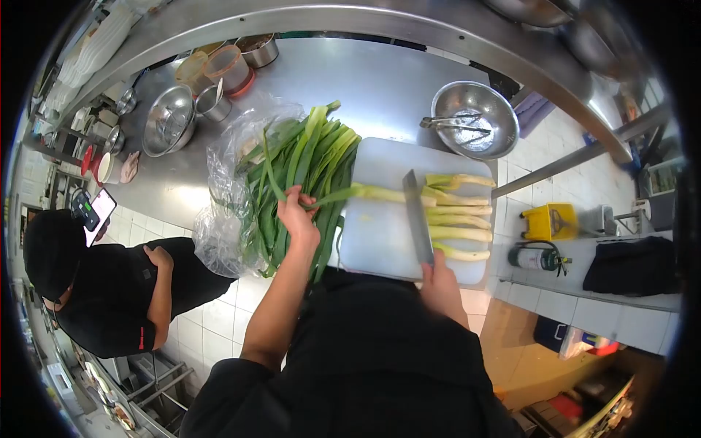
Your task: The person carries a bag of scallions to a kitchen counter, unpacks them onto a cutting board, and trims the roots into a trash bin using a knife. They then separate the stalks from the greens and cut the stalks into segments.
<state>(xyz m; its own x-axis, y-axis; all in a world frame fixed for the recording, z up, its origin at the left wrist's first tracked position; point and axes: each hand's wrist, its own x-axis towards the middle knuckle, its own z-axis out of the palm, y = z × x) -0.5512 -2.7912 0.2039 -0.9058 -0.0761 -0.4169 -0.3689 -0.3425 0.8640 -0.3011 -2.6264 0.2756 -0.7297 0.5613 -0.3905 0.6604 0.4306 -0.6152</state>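
My left hand (298, 219) is closed around the green leaves of a leek (380, 193), whose pale stalk stretches right across the white cutting board (376, 241). In my right hand (442, 286) is a broad-bladed kitchen knife (418, 223), its blade over the stalk's right part; whether it touches the stalk I cannot tell. Several pale leek pieces (458, 234) lie side by side on the board, right of the blade. Beside my left hand a heap of long leek greens (292, 157) lies on a clear plastic bag (221, 175).
A metal bowl (499, 102) with tongs (456, 124) stands behind the board on the steel table (328, 69). Another bowl (169, 120), a pot (214, 104) and plastic tubs (228, 68) stand back left. A person (117, 292) with a phone (101, 212) is at left. Overhead runs a steel shelf (365, 23).
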